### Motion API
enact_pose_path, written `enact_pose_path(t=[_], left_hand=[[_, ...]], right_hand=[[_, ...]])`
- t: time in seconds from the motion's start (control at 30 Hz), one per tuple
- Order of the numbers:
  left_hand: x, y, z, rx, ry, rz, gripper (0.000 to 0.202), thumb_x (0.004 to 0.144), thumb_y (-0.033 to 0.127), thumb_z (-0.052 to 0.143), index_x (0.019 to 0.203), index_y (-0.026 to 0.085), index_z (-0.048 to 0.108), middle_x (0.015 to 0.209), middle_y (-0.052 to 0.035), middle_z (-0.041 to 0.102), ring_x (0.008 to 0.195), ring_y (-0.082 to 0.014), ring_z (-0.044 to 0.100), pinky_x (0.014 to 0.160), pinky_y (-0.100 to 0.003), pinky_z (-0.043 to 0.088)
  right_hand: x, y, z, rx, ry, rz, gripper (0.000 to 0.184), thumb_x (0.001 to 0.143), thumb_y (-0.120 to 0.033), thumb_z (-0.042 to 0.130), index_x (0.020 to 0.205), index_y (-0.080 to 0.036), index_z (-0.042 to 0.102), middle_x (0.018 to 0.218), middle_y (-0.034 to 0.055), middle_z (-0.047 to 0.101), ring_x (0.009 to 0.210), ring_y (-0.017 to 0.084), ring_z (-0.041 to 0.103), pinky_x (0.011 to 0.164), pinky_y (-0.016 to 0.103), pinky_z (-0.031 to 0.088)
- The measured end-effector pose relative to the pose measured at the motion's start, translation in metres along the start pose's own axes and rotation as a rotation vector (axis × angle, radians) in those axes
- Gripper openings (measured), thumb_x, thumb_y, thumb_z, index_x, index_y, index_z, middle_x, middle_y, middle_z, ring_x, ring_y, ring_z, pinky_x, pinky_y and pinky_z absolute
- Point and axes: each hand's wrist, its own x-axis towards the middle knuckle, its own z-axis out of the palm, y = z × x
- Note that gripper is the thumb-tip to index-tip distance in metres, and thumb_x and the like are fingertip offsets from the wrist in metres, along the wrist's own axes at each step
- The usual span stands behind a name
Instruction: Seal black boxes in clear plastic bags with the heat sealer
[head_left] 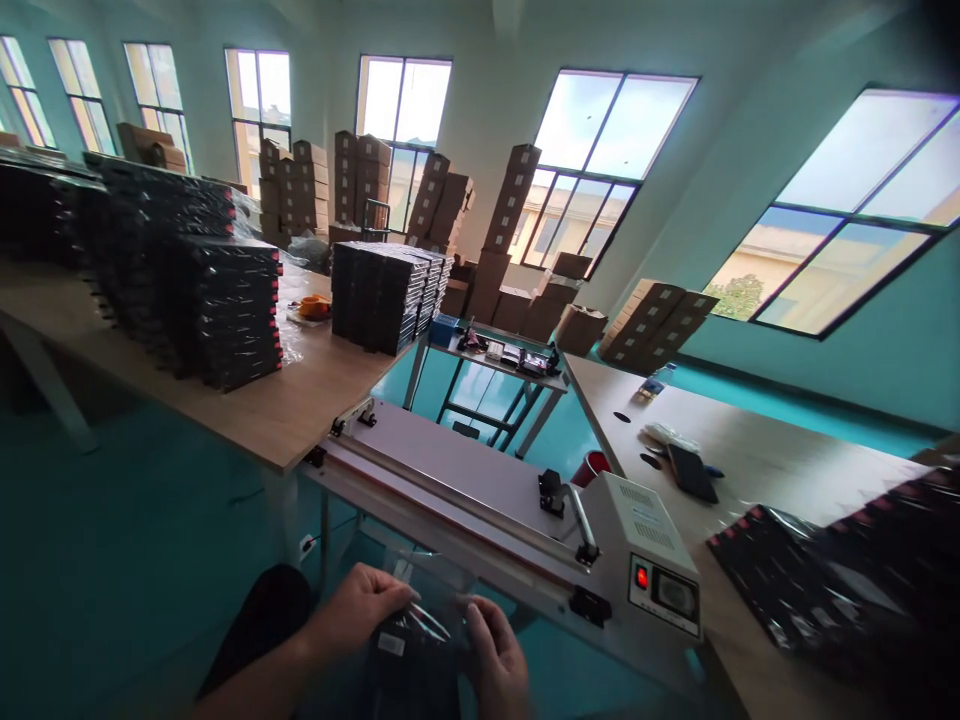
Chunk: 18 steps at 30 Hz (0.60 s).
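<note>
My left hand (366, 604) pinches one side of the mouth of a clear plastic bag (427, 620), thumb and fingers pressed together. At the other side of the bag's mouth, my right hand (499, 652) has its fingers closed on the film. Inside the bag is a dark, flat item (412, 675) with a small white label (391, 644); its kind cannot be made out. Just beyond both hands lies a long bag sealer (465, 490). Its control box (652, 550), at the right end, shows a lit red switch and a dial.
On the left table (322, 400) stand tall stacks of black plastic-wrapped packs (232, 310) and an orange tape roll (311, 307). The right table (600, 400) bears a phone (691, 472) and more wrapped packs (795, 580). Cartons (652, 325) are piled by the windows.
</note>
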Motion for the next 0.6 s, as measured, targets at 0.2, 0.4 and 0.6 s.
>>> enact_pose_path(t=[0.2,0.4,0.6], left_hand=[[0.003,-0.005,-0.007,-0.07,-0.062,-0.032,0.05,0.067,0.06,0.08,0.08,0.011,0.08,0.074,-0.0072,0.074,0.067,-0.0162,0.06,0.068,-0.026,0.044],[0.0,-0.01,-0.008,-0.064,-0.089,-0.077,0.055,0.066,0.063,0.079,0.079,0.01,0.081,0.07,-0.0089,0.073,0.064,-0.0171,0.06,0.066,-0.028,0.044],[0.002,-0.008,0.003,0.032,-0.037,-0.006,0.054,0.068,0.063,0.076,0.07,0.009,0.08,0.054,-0.0024,0.062,0.053,-0.0104,0.046,0.054,-0.023,0.033]], right_hand=[[-0.017,0.012,0.009,0.028,-0.089,0.026,0.059,0.052,-0.059,0.089,0.092,-0.019,0.073,0.088,0.0092,0.077,0.086,0.029,0.071,0.082,0.04,0.056],[-0.017,0.015,0.003,-0.044,-0.024,0.039,0.057,0.057,-0.068,0.081,0.084,-0.019,0.077,0.078,0.0069,0.077,0.08,0.027,0.07,0.075,0.035,0.055],[-0.006,0.007,-0.011,-0.268,0.114,-0.099,0.055,0.063,-0.073,0.073,0.075,-0.019,0.076,0.073,0.0042,0.074,0.076,0.023,0.066,0.069,0.028,0.053]])
